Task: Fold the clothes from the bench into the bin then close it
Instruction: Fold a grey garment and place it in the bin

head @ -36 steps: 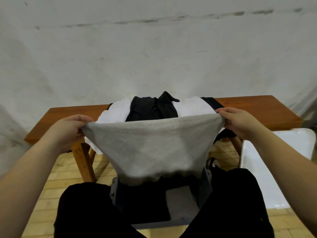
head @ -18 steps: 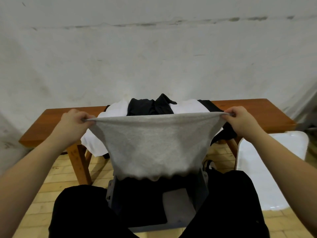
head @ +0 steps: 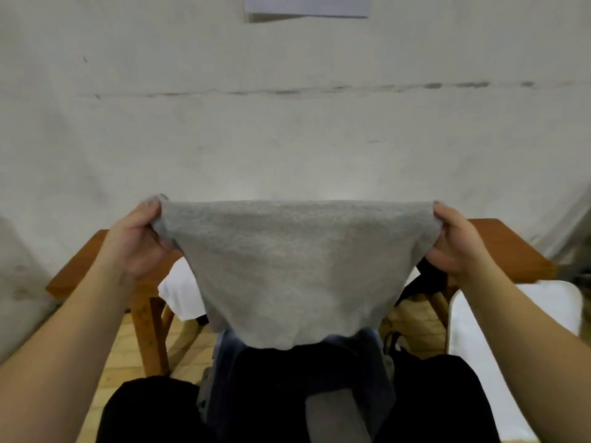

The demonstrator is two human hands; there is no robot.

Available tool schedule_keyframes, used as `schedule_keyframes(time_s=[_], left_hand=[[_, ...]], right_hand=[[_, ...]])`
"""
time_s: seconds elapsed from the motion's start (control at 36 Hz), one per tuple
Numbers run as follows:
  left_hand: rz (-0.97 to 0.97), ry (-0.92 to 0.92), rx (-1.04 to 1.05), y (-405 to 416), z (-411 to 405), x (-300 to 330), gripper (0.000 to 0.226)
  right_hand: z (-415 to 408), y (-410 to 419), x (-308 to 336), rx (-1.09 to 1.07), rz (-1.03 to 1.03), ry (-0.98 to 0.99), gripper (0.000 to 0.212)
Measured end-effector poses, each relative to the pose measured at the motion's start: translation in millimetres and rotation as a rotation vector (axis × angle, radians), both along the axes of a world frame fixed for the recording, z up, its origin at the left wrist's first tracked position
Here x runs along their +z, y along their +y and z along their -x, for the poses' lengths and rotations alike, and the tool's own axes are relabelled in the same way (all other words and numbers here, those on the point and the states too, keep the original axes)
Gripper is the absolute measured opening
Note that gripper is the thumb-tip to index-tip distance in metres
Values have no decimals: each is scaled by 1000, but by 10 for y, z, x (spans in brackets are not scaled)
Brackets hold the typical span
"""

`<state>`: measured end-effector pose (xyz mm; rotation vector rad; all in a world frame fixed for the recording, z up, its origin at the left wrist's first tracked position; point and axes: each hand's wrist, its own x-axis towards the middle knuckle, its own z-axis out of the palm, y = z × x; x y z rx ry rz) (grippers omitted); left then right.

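Grey cloth (head: 287,266) held up and stretched wide, left hand (head: 134,241) and right hand (head: 457,244) each with a tight grip on a top corner, desk (head: 511,251) behind, maybe a bin (head: 220,372) below

A pale, stained plaster wall (head: 287,129) fills the upper view, crossed by a horizontal cracked seam (head: 319,89). A white sheet (head: 307,6) hangs at its top edge. Below, a light wooden plank floor (head: 128,353) runs under the wooden desk (head: 511,251).
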<state>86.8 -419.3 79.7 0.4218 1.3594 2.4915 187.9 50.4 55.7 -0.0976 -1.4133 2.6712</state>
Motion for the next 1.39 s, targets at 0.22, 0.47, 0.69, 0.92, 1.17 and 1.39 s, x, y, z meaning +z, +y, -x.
schedule_keyframes(time_s=[0.22,0.47,0.69,0.92,1.17,1.39], left_hand=[[-222,262,-205,227,-79,482,20],[84,468,-195,1189,-469,392,5],[3,377,-297,1490,-639,329,20],[169,207,-246,1485,-576,258,61],[184,60,-488,1446,-531,166,54],[427,177,162,1392,-643,185,38]], right_hand=[[-38,-507,618,221,-179,429,5],[7,-1536,598,154,-501,428,8],[12,-1742,495,207,-397,449,12],[22,-1668,475,207,-433,464,21],[-8,-1587,547,239,-674,393,22],[66,-1581,618,-80,-778,345,13]])
